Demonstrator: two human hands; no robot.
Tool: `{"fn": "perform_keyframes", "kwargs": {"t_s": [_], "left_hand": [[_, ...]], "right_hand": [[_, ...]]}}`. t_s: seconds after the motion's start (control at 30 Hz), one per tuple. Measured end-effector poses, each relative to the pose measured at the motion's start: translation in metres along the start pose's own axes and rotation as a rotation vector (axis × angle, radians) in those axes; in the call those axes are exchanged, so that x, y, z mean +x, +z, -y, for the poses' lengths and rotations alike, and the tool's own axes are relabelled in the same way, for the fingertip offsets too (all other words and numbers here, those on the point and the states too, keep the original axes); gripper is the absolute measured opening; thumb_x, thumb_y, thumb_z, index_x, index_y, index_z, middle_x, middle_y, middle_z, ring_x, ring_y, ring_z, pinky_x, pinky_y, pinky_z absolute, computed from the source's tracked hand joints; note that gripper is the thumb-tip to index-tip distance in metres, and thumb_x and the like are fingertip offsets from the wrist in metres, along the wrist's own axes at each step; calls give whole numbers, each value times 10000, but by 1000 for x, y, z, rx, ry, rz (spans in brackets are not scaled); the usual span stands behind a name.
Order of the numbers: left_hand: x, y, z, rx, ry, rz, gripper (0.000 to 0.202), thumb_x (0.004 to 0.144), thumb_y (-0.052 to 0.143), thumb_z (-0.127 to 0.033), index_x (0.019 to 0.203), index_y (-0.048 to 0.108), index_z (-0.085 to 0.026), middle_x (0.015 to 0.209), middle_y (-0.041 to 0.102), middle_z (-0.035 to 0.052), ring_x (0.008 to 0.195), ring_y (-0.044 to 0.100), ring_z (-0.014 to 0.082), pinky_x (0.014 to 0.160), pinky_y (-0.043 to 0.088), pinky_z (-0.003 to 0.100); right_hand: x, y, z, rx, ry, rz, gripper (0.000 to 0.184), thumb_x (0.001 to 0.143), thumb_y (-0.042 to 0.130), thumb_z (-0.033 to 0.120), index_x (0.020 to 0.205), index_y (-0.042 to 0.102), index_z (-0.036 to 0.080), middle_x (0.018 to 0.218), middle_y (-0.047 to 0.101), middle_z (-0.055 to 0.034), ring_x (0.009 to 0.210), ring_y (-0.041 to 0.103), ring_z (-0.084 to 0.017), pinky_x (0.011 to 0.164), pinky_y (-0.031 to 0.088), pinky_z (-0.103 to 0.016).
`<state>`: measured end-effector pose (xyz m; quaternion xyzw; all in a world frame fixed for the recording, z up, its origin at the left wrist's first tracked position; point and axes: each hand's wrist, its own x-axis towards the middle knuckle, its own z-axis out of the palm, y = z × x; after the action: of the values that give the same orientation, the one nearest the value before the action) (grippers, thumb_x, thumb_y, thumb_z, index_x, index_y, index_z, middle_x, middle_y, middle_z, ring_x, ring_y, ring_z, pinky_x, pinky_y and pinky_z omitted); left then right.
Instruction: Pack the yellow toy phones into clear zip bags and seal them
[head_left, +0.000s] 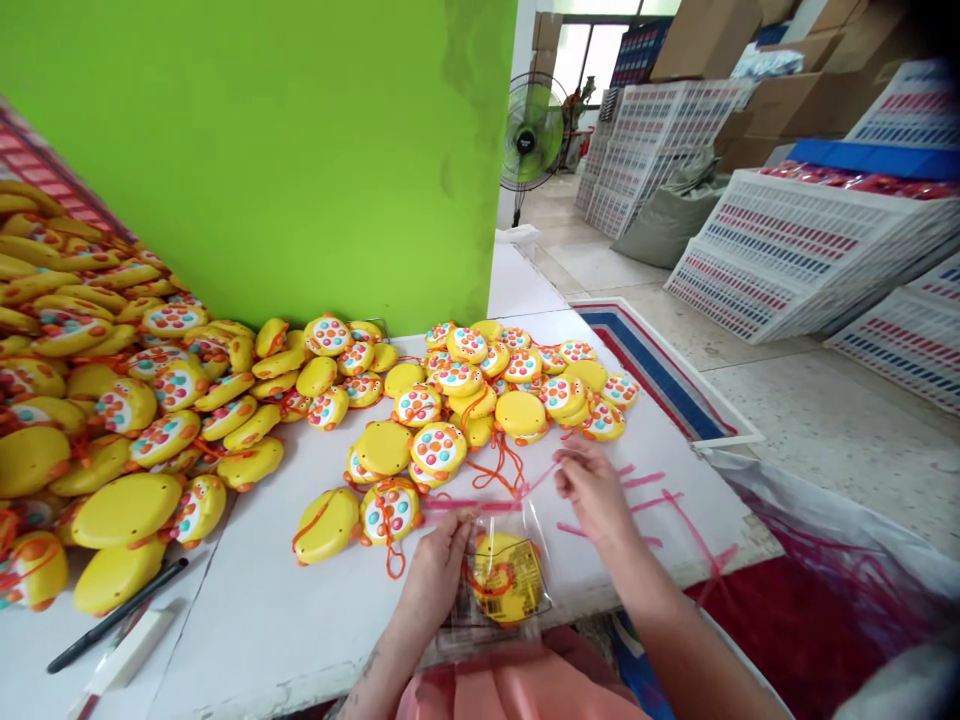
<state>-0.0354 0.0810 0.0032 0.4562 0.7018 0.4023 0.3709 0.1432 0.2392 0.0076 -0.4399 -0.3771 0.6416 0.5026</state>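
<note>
At the table's front edge lies a clear plastic bag with printed text and a yellow toy inside it. My left hand pinches the upper left corner of this bag. A pink strip runs from the bag's top edge up to my right hand, whose fingers are closed on its end. Just beyond the bag are loose yellow toys with coloured dots on white faces, one with an orange cord. Several loose pink strips lie right of my right hand.
A large heap of the same toys fills the left side, with a second cluster at the back. A green panel stands behind. A black pen lies front left. White crates and a fan stand beyond the table.
</note>
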Motion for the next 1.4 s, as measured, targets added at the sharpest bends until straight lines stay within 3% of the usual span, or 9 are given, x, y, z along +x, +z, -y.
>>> {"fn": "perform_keyframes", "kwargs": {"t_s": [0.23,0.33,0.47,0.53,0.7,0.87,1.03,1.13,1.4], "left_hand": [[3,-3,14,-143,-67,-2,324,893,455,-429,1019,626,-185,853,690,38,795,636,190,732,500,300],[4,-3,13,-243,-147,39,382,875,478,-476,1060,609,-168,866,677,51,787,625,192,674,493,290],[5,-3,13,-338,-180,66,387,818,571,-509,974,628,-160,823,663,41,736,607,171,614,460,244],[5,-3,14,-336,-160,58,364,814,587,-500,914,635,-154,782,650,32,705,586,153,623,452,238],[5,-2,17,-351,-147,54,346,828,574,-492,879,625,-153,737,623,13,662,553,139,600,434,229],[3,-2,21,-309,-123,42,349,848,553,-485,891,630,-147,770,633,26,698,567,151,620,439,235],[4,-3,18,-270,-113,25,334,847,556,-472,890,639,-151,770,642,30,713,573,156,645,443,240],[4,-4,17,-299,-116,31,339,847,558,-476,903,640,-152,777,647,33,711,578,156,644,451,241],[1,-6,24,-439,-148,77,364,852,565,-488,960,644,-149,902,691,76,797,639,183,686,508,268]], "right_hand": [[32,-92,28,88,21,-254,496,502,802,192,902,510,231,757,608,33,725,685,-182,674,596,-347],[25,-93,29,8,-49,-317,588,524,809,212,1038,528,257,934,573,20,826,672,-189,761,578,-399],[10,-64,27,-310,-507,-440,434,714,716,287,1106,538,234,1071,547,-13,846,599,-136,769,515,-301],[3,-47,24,-462,-485,-236,275,821,618,341,1055,571,204,927,591,-18,770,580,-145,708,489,-282],[-4,-26,0,-750,-13,564,229,782,667,379,917,654,195,735,628,-5,651,567,-161,605,453,-276],[6,-31,11,-552,153,555,297,796,656,448,968,626,207,753,607,1,650,573,-143,580,480,-262],[11,-33,40,-9,189,336,306,787,637,526,837,594,227,596,462,52,441,372,-81,371,263,-187],[7,-24,29,-301,152,308,323,775,656,512,830,613,197,611,517,32,469,426,-94,405,304,-204],[-20,6,-16,-773,14,753,175,872,534,329,891,626,182,737,617,7,656,537,-136,589,389,-234]]}}
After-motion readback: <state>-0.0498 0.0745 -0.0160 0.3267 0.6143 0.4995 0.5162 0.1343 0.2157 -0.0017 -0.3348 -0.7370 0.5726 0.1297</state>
